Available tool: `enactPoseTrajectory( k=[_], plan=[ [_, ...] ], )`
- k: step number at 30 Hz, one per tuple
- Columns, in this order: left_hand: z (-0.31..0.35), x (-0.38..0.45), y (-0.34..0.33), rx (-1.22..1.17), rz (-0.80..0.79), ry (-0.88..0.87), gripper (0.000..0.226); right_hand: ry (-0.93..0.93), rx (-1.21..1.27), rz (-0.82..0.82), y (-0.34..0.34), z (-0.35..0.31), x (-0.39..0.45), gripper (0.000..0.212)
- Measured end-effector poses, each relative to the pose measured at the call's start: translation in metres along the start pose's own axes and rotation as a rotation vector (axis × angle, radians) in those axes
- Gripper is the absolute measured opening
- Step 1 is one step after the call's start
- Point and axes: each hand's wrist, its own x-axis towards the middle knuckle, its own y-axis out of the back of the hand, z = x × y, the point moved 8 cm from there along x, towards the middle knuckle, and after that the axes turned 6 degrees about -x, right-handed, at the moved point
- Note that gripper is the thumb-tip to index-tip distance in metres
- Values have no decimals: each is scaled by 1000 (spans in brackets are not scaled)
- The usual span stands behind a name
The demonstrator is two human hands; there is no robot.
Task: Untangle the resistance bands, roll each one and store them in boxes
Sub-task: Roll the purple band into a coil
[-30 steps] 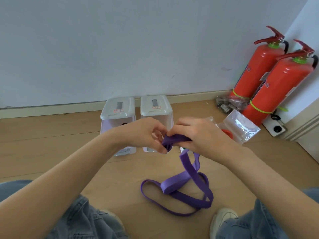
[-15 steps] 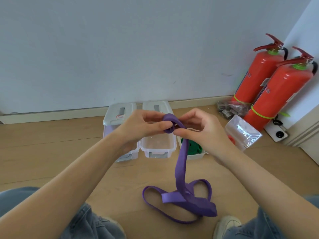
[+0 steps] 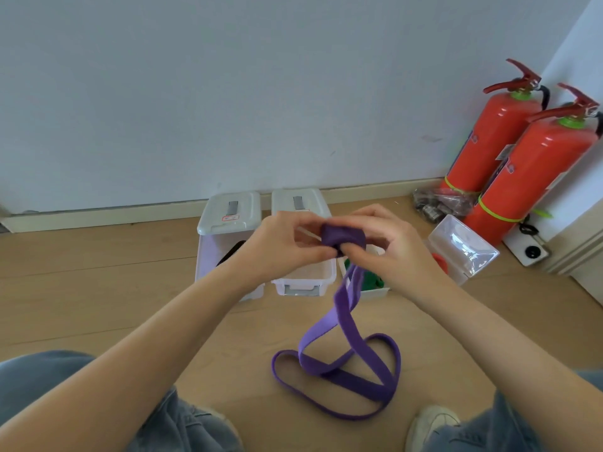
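While both hands [image 3: 342, 246] pinch purple band [image 3: 342, 238] — tail on floor [image 3: 98, 288]

Matt purple rubbery band [image 3: 342, 324], translucent plastic boxes [image 3: 303, 282] — smooth, wood-look floor [image 3: 98, 272], glossy red extinguishers [image 3: 535, 171]

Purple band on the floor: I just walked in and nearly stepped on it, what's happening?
A person seated on the floor is rolling the purple band. The left hand and right hand pinch a small roll; the rest trails loose on the floor. Storage boxes stand beyond.
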Motion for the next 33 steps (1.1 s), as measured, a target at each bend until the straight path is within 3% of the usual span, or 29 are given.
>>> enactPoseTrajectory(
  k=[3, 6, 10, 15, 19, 22, 25, 28, 30, 33],
  plan=[
    [2, 0, 12, -200, 55, 31, 25, -170, 418, 115, 11, 12, 3, 36],
    [3, -2, 10, -350, 12, 48, 36, -216, 553, 161, 7, 17, 2, 22],
    [0, -2, 4, -340, -21, 75, 31, -165, 401, 140, 5, 14, 1, 25],
    [4, 0, -4, -35, -87, 16, 40, 11, -101, -18, -1, 1, 2, 30],
    [0, 1, 0, 181, -2, 2, 31, 44, -180, -41, -5, -1, 4, 25],
    [2, 1, 12, 27, 47, 29, 26, -58, 135, -6, 3, 7, 8, 29],
    [8, 0, 23, -230, 113, 36, 37, -208, 537, 29, -4, 17, 4, 43],
    [9, 0, 24, -367, 143, 33, 44, -253, 789, 116, -13, 23, 2, 48],
    [6, 1, 21, -436, 142, 46, 48, -240, 865, 156, -15, 21, 1, 44],
    [-2, 2, 15, -534, 99, 87, 45, -245, 747, 185, -11, 22, 1, 39]
  ],
)
